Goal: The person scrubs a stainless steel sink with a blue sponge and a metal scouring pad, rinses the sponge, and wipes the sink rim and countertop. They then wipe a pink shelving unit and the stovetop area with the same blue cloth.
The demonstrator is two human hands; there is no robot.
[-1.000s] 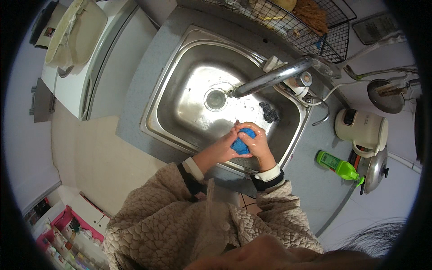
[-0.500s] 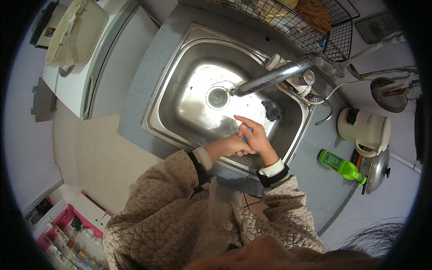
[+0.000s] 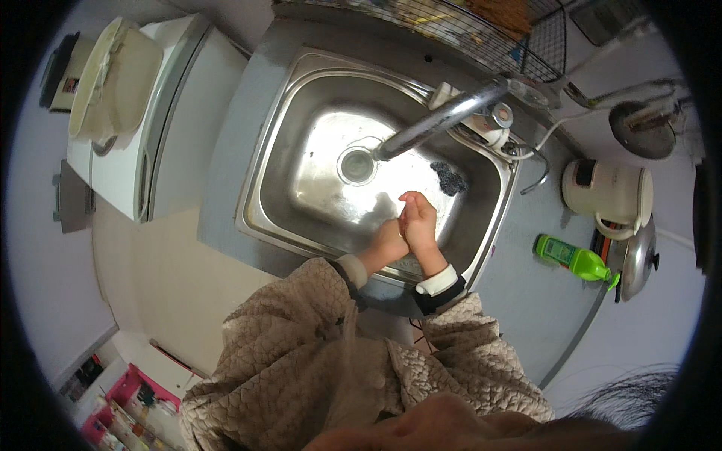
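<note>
Over the near edge of the steel sink [image 3: 263, 180], my two hands are pressed together. My left hand [image 3: 388, 242] is closed, with its fingers curled against the other palm. My right hand [image 3: 419, 222] is upright beside it, fingers bent and touching the left. Whatever lies between them is hidden now. Beyond my hands are the drain [image 3: 356, 165] and the end of the chrome faucet [image 3: 444, 124]. A dark scouring pad [image 3: 450, 179] lies on the sink floor to the right of the drain.
On the grey counter [image 3: 519, 293] to the right lie a green bottle [image 3: 575, 258] on its side, a cream kettle [image 3: 608, 192] and a pot lid [image 3: 639, 259]. A black wire rack [image 3: 496, 37] stands behind the sink. Far left is a white appliance [image 3: 173, 113] carrying a bin [image 3: 116, 83].
A small blue thing showed between my hands earlier and is out of sight now. My hands have turned more upright and the left fingers have drawn in. The view has shifted slightly.
</note>
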